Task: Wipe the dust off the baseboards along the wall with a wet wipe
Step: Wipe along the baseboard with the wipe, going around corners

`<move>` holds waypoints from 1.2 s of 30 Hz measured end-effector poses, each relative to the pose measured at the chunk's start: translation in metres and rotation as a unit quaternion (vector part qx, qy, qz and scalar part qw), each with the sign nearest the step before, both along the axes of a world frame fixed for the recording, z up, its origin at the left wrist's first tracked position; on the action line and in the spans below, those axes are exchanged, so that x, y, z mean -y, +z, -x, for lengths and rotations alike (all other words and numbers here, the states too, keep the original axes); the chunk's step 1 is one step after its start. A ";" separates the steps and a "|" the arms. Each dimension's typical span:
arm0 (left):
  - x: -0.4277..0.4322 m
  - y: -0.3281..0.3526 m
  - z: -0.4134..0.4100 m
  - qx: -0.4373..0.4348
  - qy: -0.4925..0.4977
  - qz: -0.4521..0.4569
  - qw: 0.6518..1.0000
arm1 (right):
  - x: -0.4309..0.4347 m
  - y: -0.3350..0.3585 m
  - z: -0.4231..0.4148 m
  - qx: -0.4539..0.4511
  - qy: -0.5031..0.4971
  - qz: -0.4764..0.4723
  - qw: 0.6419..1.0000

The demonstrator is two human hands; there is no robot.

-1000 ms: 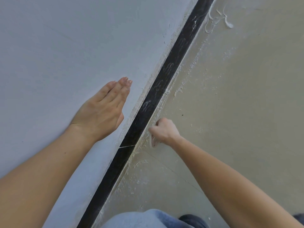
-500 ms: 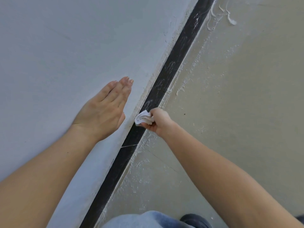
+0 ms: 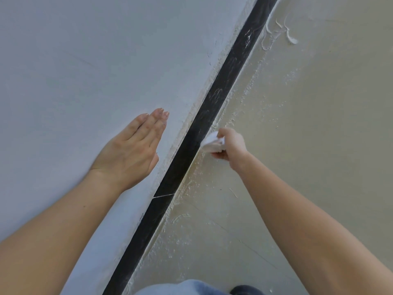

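Observation:
A black baseboard (image 3: 214, 107) runs diagonally from the bottom centre to the top right, with pale dust smears on it. My right hand (image 3: 230, 143) is closed around a folded white wet wipe (image 3: 212, 143), which presses on the baseboard's lower edge where it meets the floor. My left hand (image 3: 131, 150) lies flat on the white wall (image 3: 95, 71), fingers together and extended, holding nothing, a little left of the baseboard.
The beige floor (image 3: 308, 135) to the right carries white plaster specks and smears along the baseboard. A thin joint line (image 3: 163, 195) crosses the baseboard below my hands. My knee in blue jeans (image 3: 185, 288) and a dark shoe (image 3: 246, 290) show at the bottom edge.
My right hand moved with the wipe from the floor edge up onto the baseboard and then farther along it, toward the top right. My left hand stayed flat on the wall.

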State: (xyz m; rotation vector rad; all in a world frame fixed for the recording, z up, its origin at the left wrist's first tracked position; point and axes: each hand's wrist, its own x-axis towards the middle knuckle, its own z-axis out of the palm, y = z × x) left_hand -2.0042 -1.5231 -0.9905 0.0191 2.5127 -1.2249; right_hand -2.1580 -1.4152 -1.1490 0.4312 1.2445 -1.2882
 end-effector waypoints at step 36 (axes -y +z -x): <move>-0.003 -0.003 0.004 -0.043 -0.003 -0.033 0.999 | -0.008 0.002 -0.146 0.117 0.191 0.028 0.974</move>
